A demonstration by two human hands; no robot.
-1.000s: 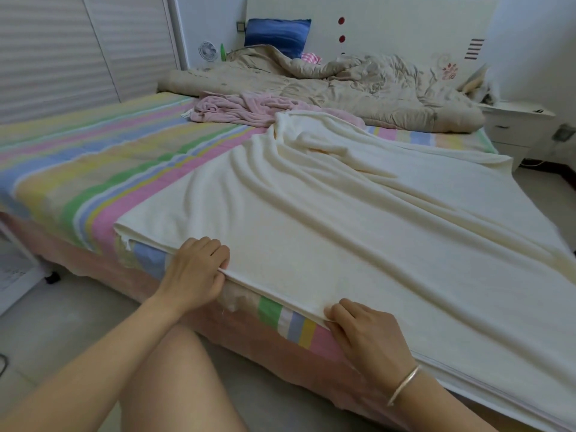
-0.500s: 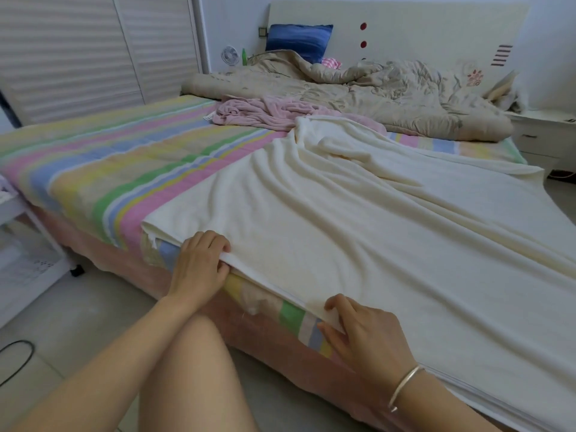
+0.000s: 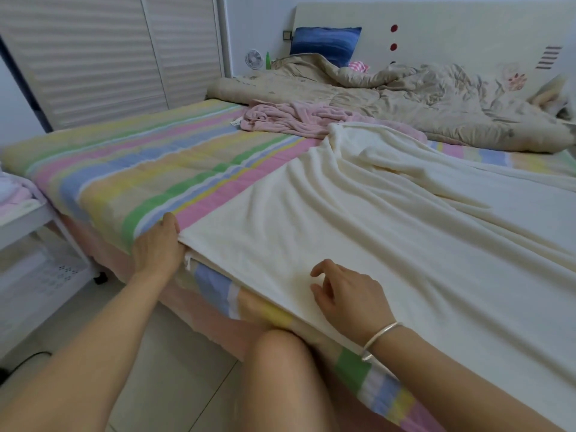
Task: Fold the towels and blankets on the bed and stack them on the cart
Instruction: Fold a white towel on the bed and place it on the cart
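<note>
A large cream blanket (image 3: 389, 229) lies spread over the right half of the striped bed (image 3: 140, 169), its near edge along the mattress side. My left hand (image 3: 159, 247) holds the blanket's near left corner, its fingertips hidden under the fabric. Just above the blanket near its front edge is my right hand (image 3: 349, 294), with a silver bangle on the wrist; its fingers are loosely curled and hold nothing. A crumpled pink towel (image 3: 299, 116) lies farther back on the bed. The white cart (image 3: 25, 219) stands at the left edge with folded pale cloth (image 3: 12, 191) on top.
A rumpled beige quilt (image 3: 389, 101) and a blue pillow (image 3: 324, 42) fill the head of the bed. Slatted wardrobe doors (image 3: 109, 57) stand along the left. My knee (image 3: 280, 363) is against the mattress side. A dark cable (image 3: 28, 360) lies on the tiled floor.
My left hand slid left along the blanket's edge to its corner. My right hand let go of the edge and lifted over the blanket. The view shifted left and the cart came in.
</note>
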